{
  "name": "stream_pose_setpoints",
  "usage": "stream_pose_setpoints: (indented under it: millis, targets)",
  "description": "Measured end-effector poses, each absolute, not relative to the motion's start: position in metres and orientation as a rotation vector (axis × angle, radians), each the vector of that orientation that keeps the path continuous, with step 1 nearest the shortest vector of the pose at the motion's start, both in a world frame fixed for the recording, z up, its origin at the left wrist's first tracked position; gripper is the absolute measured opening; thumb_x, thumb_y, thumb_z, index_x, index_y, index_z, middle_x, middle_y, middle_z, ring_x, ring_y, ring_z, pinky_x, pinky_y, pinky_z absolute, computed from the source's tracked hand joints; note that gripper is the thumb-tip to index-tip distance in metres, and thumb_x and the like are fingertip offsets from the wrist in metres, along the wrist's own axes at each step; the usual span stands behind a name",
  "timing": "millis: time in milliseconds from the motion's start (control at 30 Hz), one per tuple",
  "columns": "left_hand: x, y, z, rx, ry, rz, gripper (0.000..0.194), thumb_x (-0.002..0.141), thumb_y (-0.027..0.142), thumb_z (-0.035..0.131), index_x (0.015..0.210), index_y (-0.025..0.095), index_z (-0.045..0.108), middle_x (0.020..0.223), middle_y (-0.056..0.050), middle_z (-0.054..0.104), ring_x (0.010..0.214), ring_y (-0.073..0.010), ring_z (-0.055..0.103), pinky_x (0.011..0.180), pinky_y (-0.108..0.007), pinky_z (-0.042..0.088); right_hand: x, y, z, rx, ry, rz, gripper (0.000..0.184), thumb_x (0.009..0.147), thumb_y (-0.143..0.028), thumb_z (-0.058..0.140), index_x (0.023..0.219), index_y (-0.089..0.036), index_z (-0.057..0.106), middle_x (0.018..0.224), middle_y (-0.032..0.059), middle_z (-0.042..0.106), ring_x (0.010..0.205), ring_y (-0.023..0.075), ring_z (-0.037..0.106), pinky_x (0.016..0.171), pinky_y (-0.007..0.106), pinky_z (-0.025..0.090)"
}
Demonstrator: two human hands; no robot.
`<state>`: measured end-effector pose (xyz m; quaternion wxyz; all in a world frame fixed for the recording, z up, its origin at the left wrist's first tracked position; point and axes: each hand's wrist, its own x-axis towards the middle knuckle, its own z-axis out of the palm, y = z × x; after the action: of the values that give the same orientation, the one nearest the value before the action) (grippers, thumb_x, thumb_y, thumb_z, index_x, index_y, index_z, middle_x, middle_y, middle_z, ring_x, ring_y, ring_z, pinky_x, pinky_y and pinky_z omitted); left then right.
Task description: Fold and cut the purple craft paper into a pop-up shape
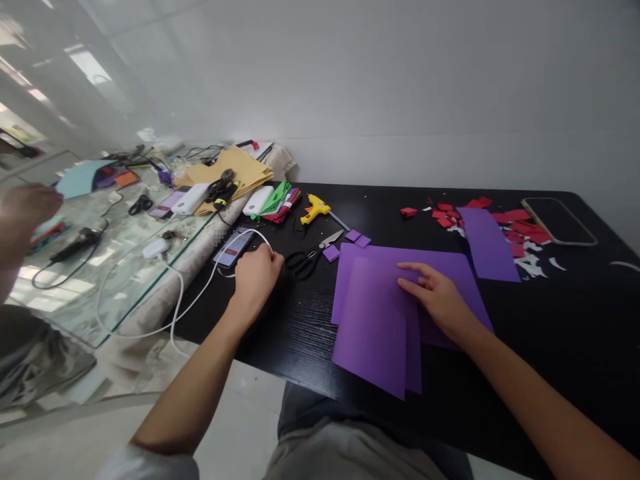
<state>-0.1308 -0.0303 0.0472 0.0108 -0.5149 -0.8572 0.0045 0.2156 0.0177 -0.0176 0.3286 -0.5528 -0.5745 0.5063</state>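
My left hand (256, 277) is closed beside a phone (233, 248) with a lit screen. A white cable (200, 290) loops up and runs into the closed fingers. Purple paper sheets (370, 320) lie overlapping at the table's front, the upper ones tilted and reaching past its edge. My right hand (440, 300) rests on them with fingers stretched out and apart, fingertips by the edge of the top sheet. Between my hands lie black-handled scissors (305, 262), partly open, and small purple paper squares (353, 239).
A yellow glue gun (316, 209) lies behind the scissors. Red paper scraps (520, 227), a purple strip (487, 243) and a dark phone (560, 221) are at right. On the glass table (130, 267) are power banks, cables and tan envelopes (235, 170). Another person's hand (33, 207) shows at left.
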Motion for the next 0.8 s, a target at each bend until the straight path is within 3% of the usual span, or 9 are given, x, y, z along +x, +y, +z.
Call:
stream_pose_setpoints:
  millis: [133, 367, 667, 800]
  targets:
    - [-0.115, -0.065, 0.041, -1.669, -2.668, 0.108, 0.032, 0.097, 0.037, 0.049, 0.098, 0.019, 0.076, 0.092, -0.016, 0.08, 0.093, -0.037, 0.077, 0.075, -0.039, 0.053, 0.216, 0.018, -0.019, -1.428, -1.477, 1.372, 0.05, 0.08, -0.044, 0.075, 0.125, -0.024, 0.072, 0.066, -0.0054, 0.039, 0.058, 0.0149, 0.038, 0.055, 0.029, 0.026]
    - [-0.107, -0.089, 0.037, -1.991, -2.587, 0.311, 0.031, 0.095, 0.034, 0.05, 0.089, 0.021, 0.077, 0.09, -0.013, 0.08, 0.092, -0.0351, 0.078, 0.074, -0.038, 0.054, 0.216, 0.017, -0.018, -1.431, -1.475, 1.353, 0.049, 0.079, -0.044, 0.075, 0.123, -0.023, 0.073, 0.067, -0.0039, 0.044, 0.059, 0.016, 0.042, 0.055, 0.03, 0.031]
    - [-0.112, -0.087, 0.058, -2.139, -2.562, 0.721, 0.034, 0.087, 0.026, 0.054, 0.096, 0.009, 0.083, 0.1, -0.028, 0.079, 0.095, -0.0437, 0.079, 0.075, -0.046, 0.06, 0.216, 0.017, -0.014, -1.466, -1.522, 1.3, 0.044, 0.081, -0.042, 0.074, 0.122, -0.025, 0.074, 0.067, -0.0022, 0.048, 0.06, 0.0167, 0.045, 0.054, 0.03, 0.033]
    - [-0.115, -0.089, 0.067, -2.152, -2.561, 0.783, 0.028, 0.085, 0.02, 0.057, 0.092, 0.009, 0.082, 0.1, -0.028, 0.079, 0.096, -0.0443, 0.078, 0.076, -0.048, 0.06, 0.215, 0.017, -0.014, -1.449, -1.522, 1.313, 0.045, 0.08, -0.044, 0.074, 0.12, -0.025, 0.074, 0.064, -0.0038, 0.042, 0.057, 0.0162, 0.041, 0.055, 0.03, 0.032]
